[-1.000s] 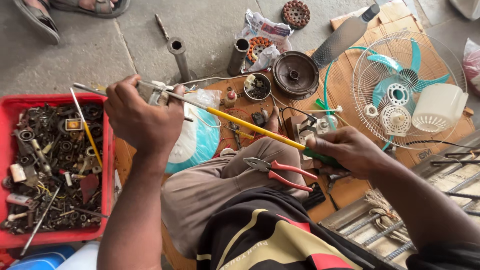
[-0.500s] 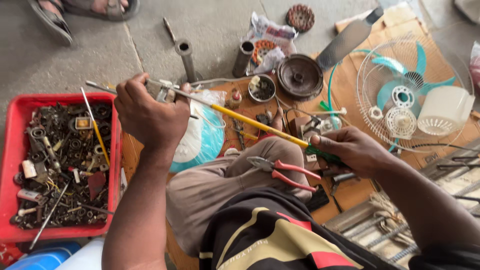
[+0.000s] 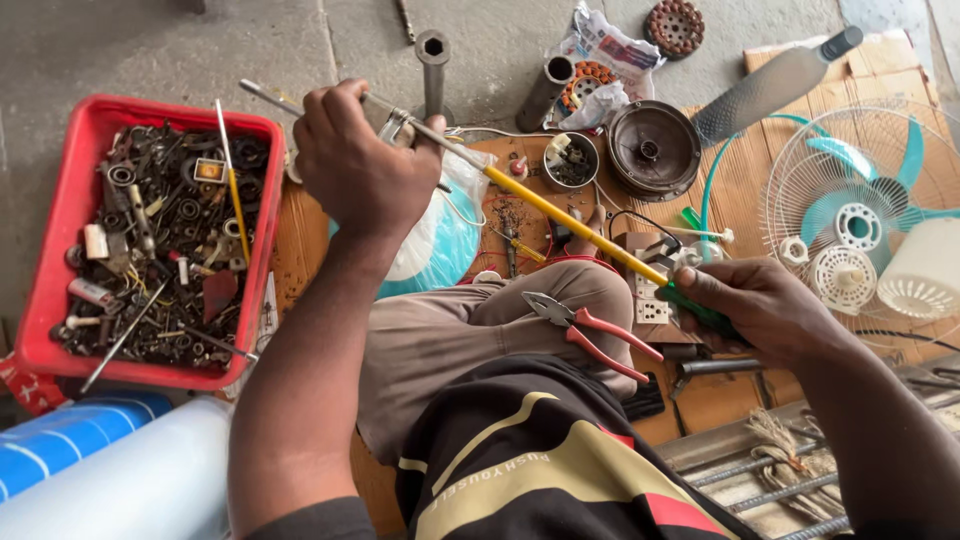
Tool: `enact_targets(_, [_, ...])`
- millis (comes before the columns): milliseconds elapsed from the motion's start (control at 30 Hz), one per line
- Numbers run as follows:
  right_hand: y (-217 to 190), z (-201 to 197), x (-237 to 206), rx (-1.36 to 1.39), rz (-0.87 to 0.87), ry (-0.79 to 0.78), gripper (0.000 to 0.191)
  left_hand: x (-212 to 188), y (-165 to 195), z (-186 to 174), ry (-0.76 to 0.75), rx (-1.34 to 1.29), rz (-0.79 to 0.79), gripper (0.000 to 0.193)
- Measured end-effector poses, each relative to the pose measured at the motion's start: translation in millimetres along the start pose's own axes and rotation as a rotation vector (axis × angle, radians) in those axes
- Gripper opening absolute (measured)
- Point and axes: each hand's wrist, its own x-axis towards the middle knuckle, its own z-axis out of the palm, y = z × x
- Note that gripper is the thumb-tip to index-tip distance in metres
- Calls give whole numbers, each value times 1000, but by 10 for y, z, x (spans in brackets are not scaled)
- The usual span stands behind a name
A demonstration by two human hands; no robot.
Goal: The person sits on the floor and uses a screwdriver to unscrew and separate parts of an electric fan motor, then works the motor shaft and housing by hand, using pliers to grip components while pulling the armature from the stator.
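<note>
Two hands hold one long screwdriver (image 3: 560, 215) that runs slantwise across the middle of the frame. Its shaft is yellow for most of its length, then bare grey metal toward the upper left, and its handle is green. The right hand (image 3: 765, 310), at centre right, is closed in a full grip around that green handle. The left hand (image 3: 355, 165), at upper centre left, is curled tight around a thin metal rod (image 3: 262, 96) and a small metal part (image 3: 395, 125) right where the screwdriver's metal end arrives; the tip itself is hidden behind the fingers. Red-handled pliers (image 3: 590, 332) lie on the person's knee, just below the shaft. A red tray (image 3: 60, 230) of dark metal scrap sits at the left, and a white fan guard (image 3: 800, 190) with teal blades lies at the upper right.
</note>
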Motion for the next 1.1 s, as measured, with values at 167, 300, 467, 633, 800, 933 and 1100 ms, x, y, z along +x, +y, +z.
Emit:
enact_targets(167, [-70,211,-248,-601,-963,355,48,20,44,9,28,26,0,70])
enact_targets(300, [-62,338,-260,-540,-708,542,35,-50,13,28,42,15,5,71])
enact_targets(467, [-50,57,-31,285,153,-18,43,-33,22,19,48,3,29,70])
enact_targets(633, [82,131,-166,-435,-682,297,37,17,75,10,61,6,17,73])
enact_targets(800, [203,111,-147,-257,-482,355,36,-6,59,25,49,-18,-23,73])
enact_targets(933, [269,-94,26,179,-32,40,42,21,53,20,41,-26,-13,74])
enact_targets(1100, [230,149,-130,-652,-828,454,41,19,73,22,48,-32,-6,74])
